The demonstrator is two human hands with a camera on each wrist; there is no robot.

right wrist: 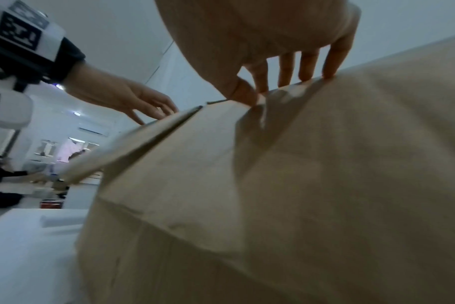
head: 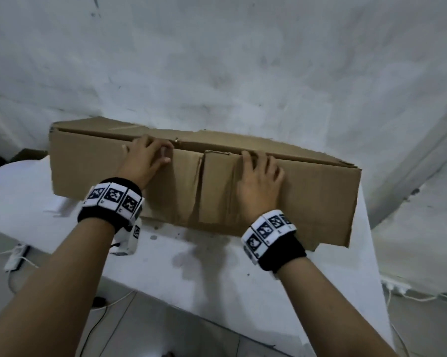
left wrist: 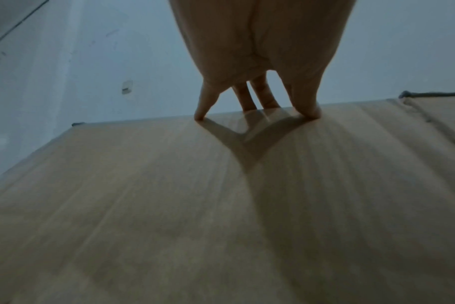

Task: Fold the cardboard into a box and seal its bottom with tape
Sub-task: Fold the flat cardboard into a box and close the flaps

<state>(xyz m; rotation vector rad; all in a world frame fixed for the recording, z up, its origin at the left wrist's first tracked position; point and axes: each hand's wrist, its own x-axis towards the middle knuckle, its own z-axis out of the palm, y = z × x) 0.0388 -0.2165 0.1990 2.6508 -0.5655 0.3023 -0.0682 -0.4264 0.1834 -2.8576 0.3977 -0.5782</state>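
A long brown cardboard box (head: 307, 197) lies on its side on a white table (head: 217, 279), with two flaps meeting at a gap near its middle. My left hand (head: 145, 158) rests on the left flap at its top edge. In the left wrist view its spread fingers (left wrist: 265, 98) touch the cardboard (left wrist: 169, 205) with their tips. My right hand (head: 259, 176) lies on the right flap. In the right wrist view the right hand (right wrist: 286, 70) reaches over the cardboard (right wrist: 325, 185) edge, with the thumb pinching it from the near side. No tape shows.
The wall stands close behind the box. A small white piece (head: 60, 204) lies on the table by the box's left end. On the floor are a power strip (head: 15, 256) with cables at left and another strip (head: 395, 287) at right. A person (right wrist: 3, 179) sits far off.
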